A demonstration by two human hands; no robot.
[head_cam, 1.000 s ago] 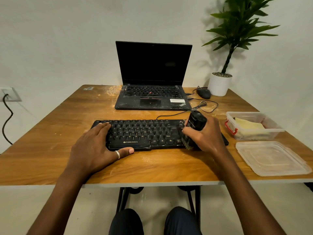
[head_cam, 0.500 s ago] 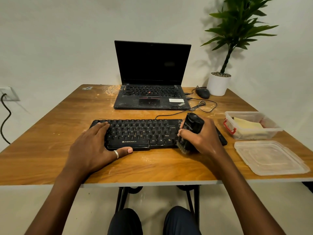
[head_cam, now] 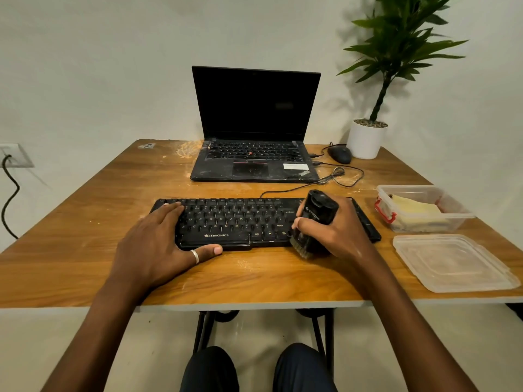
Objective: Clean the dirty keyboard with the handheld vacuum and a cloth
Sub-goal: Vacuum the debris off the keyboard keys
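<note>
A black keyboard lies across the middle of the wooden table. My left hand rests flat on its left end, fingers straight over the keys and thumb along the front edge. My right hand grips a black handheld vacuum, tilted, with its brush end down on the keyboard's lower right keys. A yellow cloth lies folded inside a clear plastic box at the right.
An open dusty laptop stands behind the keyboard, with a mouse, cables and a potted plant at the back right. The box's clear lid lies near the right front edge. Crumbs dot the table.
My right hand has slid the vacuum slightly left and toward the keyboard's front edge. My left hand has stayed on the keyboard's left end.
</note>
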